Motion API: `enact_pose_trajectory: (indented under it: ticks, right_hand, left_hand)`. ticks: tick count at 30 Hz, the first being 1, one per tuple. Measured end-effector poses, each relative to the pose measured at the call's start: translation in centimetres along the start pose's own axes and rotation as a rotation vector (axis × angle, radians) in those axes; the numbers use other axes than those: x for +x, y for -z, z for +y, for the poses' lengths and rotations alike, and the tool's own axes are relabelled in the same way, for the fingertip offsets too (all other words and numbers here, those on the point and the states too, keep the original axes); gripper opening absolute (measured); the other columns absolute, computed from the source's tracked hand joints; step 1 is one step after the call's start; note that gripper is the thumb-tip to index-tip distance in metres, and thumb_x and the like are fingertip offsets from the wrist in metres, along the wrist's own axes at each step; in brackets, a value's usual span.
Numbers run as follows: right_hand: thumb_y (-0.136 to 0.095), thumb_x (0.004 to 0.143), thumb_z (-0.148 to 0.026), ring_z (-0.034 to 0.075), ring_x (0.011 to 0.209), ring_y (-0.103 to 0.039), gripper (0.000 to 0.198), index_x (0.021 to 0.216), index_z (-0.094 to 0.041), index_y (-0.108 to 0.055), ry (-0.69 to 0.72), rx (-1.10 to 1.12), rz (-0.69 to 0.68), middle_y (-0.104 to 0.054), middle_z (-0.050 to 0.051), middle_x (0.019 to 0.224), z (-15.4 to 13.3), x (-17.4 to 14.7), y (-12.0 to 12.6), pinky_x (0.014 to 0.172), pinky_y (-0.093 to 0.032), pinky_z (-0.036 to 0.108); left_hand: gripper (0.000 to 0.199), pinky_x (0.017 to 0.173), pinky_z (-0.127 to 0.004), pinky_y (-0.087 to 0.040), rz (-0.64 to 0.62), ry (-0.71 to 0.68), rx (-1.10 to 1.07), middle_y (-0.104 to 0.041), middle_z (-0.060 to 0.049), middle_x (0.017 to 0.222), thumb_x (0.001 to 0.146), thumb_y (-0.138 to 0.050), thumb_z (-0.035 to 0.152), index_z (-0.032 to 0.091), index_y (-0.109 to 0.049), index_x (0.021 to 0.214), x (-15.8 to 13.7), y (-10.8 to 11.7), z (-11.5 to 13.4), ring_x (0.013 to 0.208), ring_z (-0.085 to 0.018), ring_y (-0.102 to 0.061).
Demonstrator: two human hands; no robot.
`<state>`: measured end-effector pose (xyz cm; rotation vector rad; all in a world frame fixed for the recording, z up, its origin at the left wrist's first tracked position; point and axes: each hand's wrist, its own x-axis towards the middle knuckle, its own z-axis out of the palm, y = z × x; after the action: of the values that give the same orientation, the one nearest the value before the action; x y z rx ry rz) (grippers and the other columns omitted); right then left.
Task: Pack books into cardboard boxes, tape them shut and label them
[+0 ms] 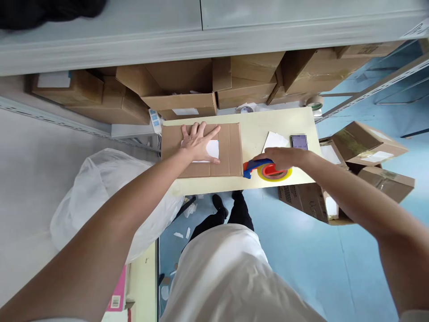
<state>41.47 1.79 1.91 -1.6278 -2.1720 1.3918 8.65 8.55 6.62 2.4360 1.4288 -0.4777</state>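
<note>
Brown rectangular cardboard box (231,150): lies on the pale cream table (261,121), towards its left end; I take it as the clock's centre, with twelve pointing away from the person.
White paper label (213,150): on top of the box, partly covered.
Left hand (197,145): palm down over label and box, fingers and thumb spread wide.
Right hand (279,157): between three and four o'clock, fingers closed around a blue-and-red plastic tape dispenser (269,169) with a yellow-edged roll.
Dispenser head: blue, at the box's right edge, near its four o'clock corner; I cannot tell whether they touch.
Tabletop, three o'clock: a white sheet (275,140), then a small dark rectangular object with a purple face (299,141).
Far corner, two o'clock: a pale roll of tape (317,106).
Behind, eleven o'clock: an open-topped brown carton (181,102).
Floor side, eight o'clock: a bulging, translucent white plastic bag (97,192).
Farther out, three o'clock: several brown cardboard boxes (368,143).
</note>
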Motion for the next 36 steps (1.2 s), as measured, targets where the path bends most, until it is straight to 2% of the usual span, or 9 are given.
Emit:
enact_pose_trajectory:
  ticks: [3, 6, 11, 15, 18, 22, 27, 32, 36]
  right_hand:
    - [-0.067, 0.049, -0.009, 0.023, 0.071, -0.061, 0.04, 0.084, -0.027, -0.075, -0.011, -0.148, -0.276, -0.064, 0.005, 0.075, -1.8, 0.8, -0.5, 0.065, -0.044, 0.034]
    - [-0.065, 0.053, -0.011, 0.021, 0.064, -0.059, 0.058, 0.107, -0.031, -0.071, -0.041, -0.25, -0.313, -0.063, 0.006, 0.08, -3.2, -1.7, -0.7, 0.06, -0.042, 0.033]
    - [-0.063, 0.063, -0.018, 0.026, 0.076, -0.063, 0.074, 0.134, -0.036, -0.052, -0.14, -0.228, -0.068, -0.063, 0.008, 0.095, -4.8, -9.8, -0.1, 0.065, -0.047, 0.036]
    - [-0.062, 0.068, -0.023, 0.03, 0.093, -0.064, 0.078, 0.142, -0.035, -0.04, -0.182, -0.097, 0.249, -0.062, 0.008, 0.113, -5.8, -15.1, -1.2, 0.079, -0.052, 0.042]
    - [-0.066, 0.069, -0.029, 0.033, 0.111, -0.059, 0.081, 0.144, -0.035, -0.036, -0.158, 0.059, 0.421, -0.058, 0.008, 0.127, -6.5, -17.3, -2.6, 0.092, -0.05, 0.048]
    - [-0.069, 0.073, -0.035, 0.034, 0.128, -0.047, 0.083, 0.147, -0.03, -0.031, -0.032, 0.202, 0.539, -0.047, 0.009, 0.143, -8.5, -17.7, -2.5, 0.105, -0.04, 0.052]
    - [-0.075, 0.071, -0.038, 0.031, 0.13, -0.044, 0.083, 0.143, -0.027, -0.036, 0.2, 0.266, 0.688, -0.045, 0.009, 0.144, -12.3, -14.7, 2.8, 0.109, -0.034, 0.049]
    - [-0.079, 0.065, -0.039, 0.029, 0.12, -0.051, 0.085, 0.14, -0.027, -0.04, 0.345, 0.332, 0.91, -0.052, 0.008, 0.134, -16.5, -9.2, 11.9, 0.105, -0.038, 0.049]
    - [-0.081, 0.061, -0.038, 0.028, 0.115, -0.055, 0.09, 0.139, -0.024, -0.039, 0.435, 0.431, 0.901, -0.055, 0.009, 0.129, -18.2, -3.8, 18.8, 0.101, -0.043, 0.049]
  left_hand:
    - [0.122, 0.106, -0.067, 0.0, 0.01, -0.001, -0.005, -0.007, -0.012, 0.159, 0.053, -0.064, 0.077, 0.035, -0.005, 0.151, 0.1, 0.0, -0.1, 0.14, -0.048, -0.005]
    - [0.123, 0.106, -0.068, 0.001, 0.035, -0.017, -0.019, -0.007, -0.013, 0.159, 0.051, -0.064, 0.079, 0.036, -0.007, 0.151, 0.3, -0.1, -0.1, 0.141, -0.048, -0.006]
    - [0.12, 0.106, -0.068, -0.004, 0.112, 0.014, -0.041, 0.0, -0.015, 0.16, 0.055, -0.062, 0.079, 0.031, -0.011, 0.152, -1.3, -0.1, 0.5, 0.143, -0.046, 0.001]
    - [0.1, 0.107, -0.067, -0.009, 0.245, 0.138, -0.076, 0.002, -0.018, 0.16, 0.072, -0.047, 0.077, 0.024, -0.017, 0.152, -5.5, -0.9, -0.2, 0.144, -0.043, 0.005]
    - [0.095, 0.106, -0.069, -0.012, 0.328, 0.346, -0.142, 0.001, -0.02, 0.159, 0.077, -0.041, 0.074, 0.02, -0.017, 0.152, -8.8, -2.5, -1.8, 0.144, -0.045, 0.005]
    - [0.102, 0.104, -0.062, -0.027, 0.263, 0.543, -0.367, -0.003, -0.026, 0.157, 0.074, -0.049, 0.072, 0.016, -0.014, 0.152, -10.6, -5.3, -3.3, 0.141, -0.047, -0.015]
    - [0.1, 0.102, -0.051, -0.036, 0.313, 0.503, -0.493, -0.005, -0.028, 0.156, 0.075, -0.056, 0.065, 0.015, -0.015, 0.152, -9.8, -7.2, -2.1, 0.136, -0.048, -0.029]
    - [0.098, 0.102, -0.052, -0.035, 0.354, 0.512, -0.516, -0.008, -0.028, 0.155, 0.075, -0.058, 0.061, 0.016, -0.017, 0.151, -9.2, -7.5, -1.2, 0.135, -0.048, -0.032]
    - [0.095, 0.102, -0.05, -0.037, 0.377, 0.524, -0.518, -0.011, -0.027, 0.155, 0.075, -0.059, 0.059, 0.014, -0.022, 0.15, -9.0, -7.7, -1.3, 0.136, -0.046, -0.03]
